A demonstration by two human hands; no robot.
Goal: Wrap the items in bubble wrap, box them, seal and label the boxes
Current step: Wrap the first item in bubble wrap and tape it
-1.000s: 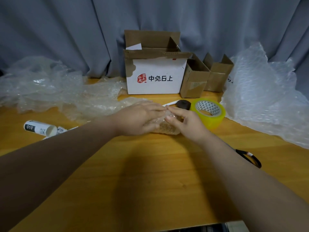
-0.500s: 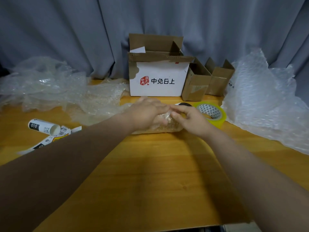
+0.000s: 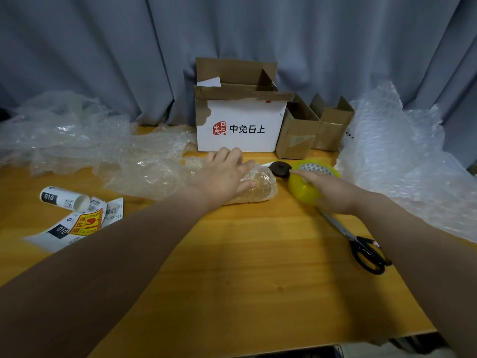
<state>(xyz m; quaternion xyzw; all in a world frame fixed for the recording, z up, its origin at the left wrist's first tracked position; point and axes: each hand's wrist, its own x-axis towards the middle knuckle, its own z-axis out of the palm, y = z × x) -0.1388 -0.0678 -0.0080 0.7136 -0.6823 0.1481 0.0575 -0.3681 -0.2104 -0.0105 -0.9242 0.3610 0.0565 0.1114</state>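
The wrapping step was at its close. The bundle, an item rolled in bubble wrap, lay on the table just in front of the white box. A loose tail of wrap ran off from it to the left. The left hand lay flat on top of the bundle, fingers straight, pressing it down so the roll would not spring open.

The right hand had gone to the tape, which stood just right of the bundle. Its palm cupped the near side and the forefinger ran across the top, so it read as grasping the roll. A dark round piece sat between bundle and tape, touching or nearly touching both.

The next move probably called for lifting the tape, finding its free end and drawing a strip across the seam, with the left hand bearing down until the strip stuck. Starting the tape one-handed looked awkward, and if the left hand let go the wrap would likely unroll. The scissors lay near the right forearm for the cut. Boxing would follow, and two brown boxes stood open beside the white one. The labels waited well off to the left
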